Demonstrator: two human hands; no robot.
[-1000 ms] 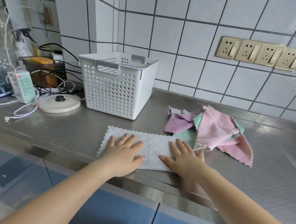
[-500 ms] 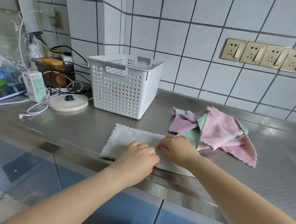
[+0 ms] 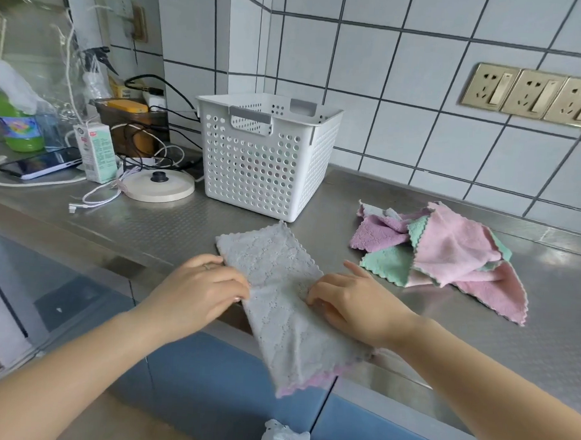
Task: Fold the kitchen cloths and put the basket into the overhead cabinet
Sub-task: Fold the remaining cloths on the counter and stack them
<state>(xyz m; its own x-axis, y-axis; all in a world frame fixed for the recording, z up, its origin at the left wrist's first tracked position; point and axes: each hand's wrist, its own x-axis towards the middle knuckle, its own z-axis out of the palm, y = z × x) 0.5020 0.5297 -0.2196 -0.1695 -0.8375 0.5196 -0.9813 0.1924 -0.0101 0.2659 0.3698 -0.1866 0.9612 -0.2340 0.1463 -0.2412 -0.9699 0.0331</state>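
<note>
Gripping the long sides of a folded grey cloth (image 3: pixel 284 303), the left hand (image 3: pixel 194 292) and right hand (image 3: pixel 352 307) each pinch an edge with curled fingers, seen from the head view. The cloth lies slanted on the steel tabletop (image 3: pixel 478 330), its near end with a pink edge hanging past the front lip. Behind it stands the white perforated basket (image 3: pixel 262 161), upright and apart from the cloth. To the right lies a loose heap of pink and green cloths (image 3: pixel 449 255). A round lid (image 3: pixel 159 186) and a phone (image 3: pixel 39 166) sit further left.
</note>
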